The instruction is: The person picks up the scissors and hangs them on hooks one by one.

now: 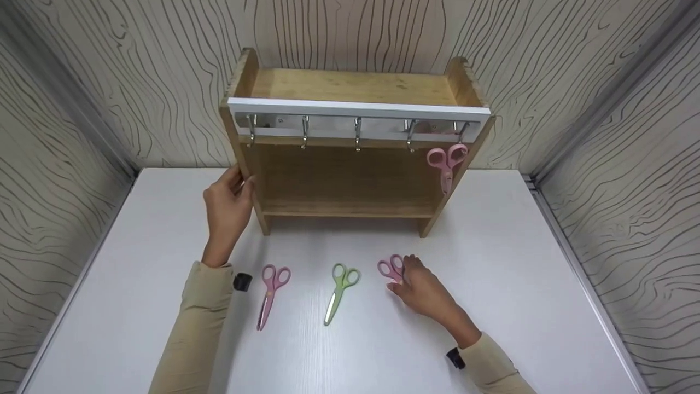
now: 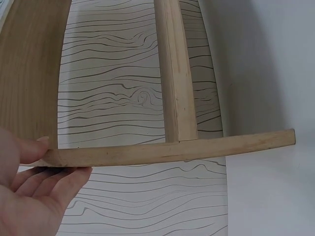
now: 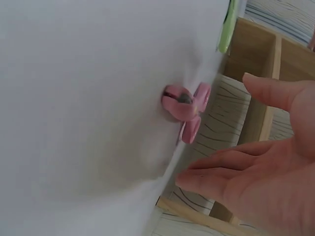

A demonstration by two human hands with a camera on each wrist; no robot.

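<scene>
My left hand (image 1: 228, 205) grips the left side panel of a wooden shelf (image 1: 350, 208). In the left wrist view, thumb and fingers (image 2: 71, 184) lie on opposite faces of that panel (image 2: 172, 151). Over the table, my right hand (image 1: 424, 290) is beside pink scissors (image 1: 384, 269), partly hiding them. The right wrist view shows its thumb and fingers spread apart, with the pink scissors (image 3: 181, 105) beyond them, not gripped. Green scissors (image 1: 340, 290) lie mid-table, and another pink pair (image 1: 269, 295) lies to the left. A further pink pair (image 1: 447, 164) hangs from the rightmost hook.
A white rail (image 1: 328, 109) with several metal hooks (image 1: 358, 131) runs along the shelf's upper front. The shelf stands at the back of a white table (image 1: 180, 230). Wood-patterned panels (image 1: 98, 82) enclose the back and sides.
</scene>
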